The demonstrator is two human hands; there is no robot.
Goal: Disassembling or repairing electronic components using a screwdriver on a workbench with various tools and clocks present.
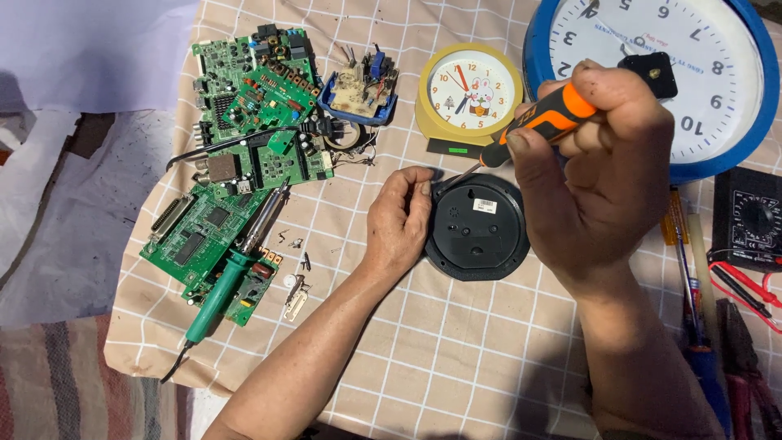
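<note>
The right hand (607, 163) grips an orange screwdriver (533, 126), tip at the far-left rim of the black clock back (478, 228) mid-table. The left hand (399, 220), fingers curled, steadies its left edge.

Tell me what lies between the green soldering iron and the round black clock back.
In the head view, between the green soldering iron and the round black clock back lie small loose metal parts and the left hand, which touches the clock back.
</note>
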